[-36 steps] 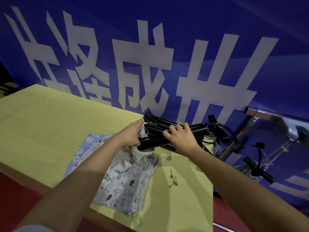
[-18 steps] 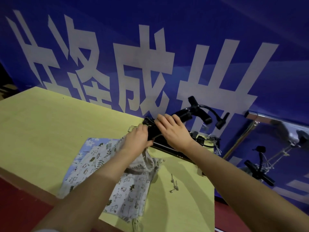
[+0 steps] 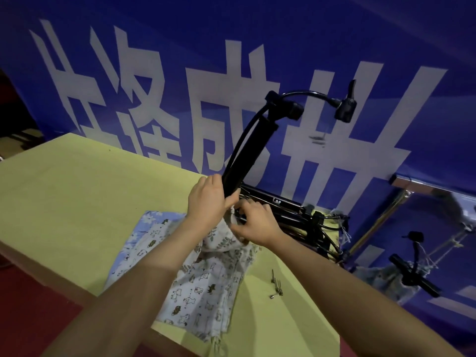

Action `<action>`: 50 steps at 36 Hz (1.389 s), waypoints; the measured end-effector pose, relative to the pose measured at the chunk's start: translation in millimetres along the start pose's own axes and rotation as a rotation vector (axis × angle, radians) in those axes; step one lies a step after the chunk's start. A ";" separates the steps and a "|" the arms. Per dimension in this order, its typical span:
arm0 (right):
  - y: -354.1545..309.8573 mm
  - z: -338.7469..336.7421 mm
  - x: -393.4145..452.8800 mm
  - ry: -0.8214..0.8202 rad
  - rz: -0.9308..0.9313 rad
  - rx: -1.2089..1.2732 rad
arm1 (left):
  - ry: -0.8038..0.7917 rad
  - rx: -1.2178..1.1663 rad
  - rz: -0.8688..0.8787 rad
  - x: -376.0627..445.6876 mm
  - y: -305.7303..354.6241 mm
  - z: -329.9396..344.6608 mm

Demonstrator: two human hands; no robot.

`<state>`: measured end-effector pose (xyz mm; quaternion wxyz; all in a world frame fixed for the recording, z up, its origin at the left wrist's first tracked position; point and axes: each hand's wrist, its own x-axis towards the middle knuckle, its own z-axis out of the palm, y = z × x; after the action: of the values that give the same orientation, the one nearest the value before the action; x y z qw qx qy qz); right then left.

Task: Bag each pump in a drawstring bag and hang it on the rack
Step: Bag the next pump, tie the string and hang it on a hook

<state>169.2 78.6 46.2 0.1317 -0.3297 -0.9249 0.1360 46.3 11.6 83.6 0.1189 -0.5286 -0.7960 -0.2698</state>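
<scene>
Step – bagging: left hand grips upright pump | right hand fingers pinch drawstring bag mouth | next – slide pump down inside.

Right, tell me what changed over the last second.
The pump swung from lying flat to nearly upright, its lower end at the mouth of the drawstring bag. The right hand let go of the barrel and now pinches the bag's rim; the left hand steadies the pump. The spare pumps stayed put.
</scene>
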 end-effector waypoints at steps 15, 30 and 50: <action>2.6 -47.9 10.7 0.218 0.267 0.740 | -0.118 -0.039 -0.073 -30.5 -11.3 20.5; -17.1 -50.1 -0.2 0.136 0.210 1.066 | -0.258 -0.026 -0.109 -42.8 -8.3 38.3; -7.0 -26.0 4.0 0.261 0.242 0.629 | -0.201 -0.390 -0.159 -17.2 -2.2 21.7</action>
<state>170.8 80.3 73.4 0.3267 -0.3946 -0.7675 0.3854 53.5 9.7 56.8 -0.0867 -0.5014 -0.7759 -0.3730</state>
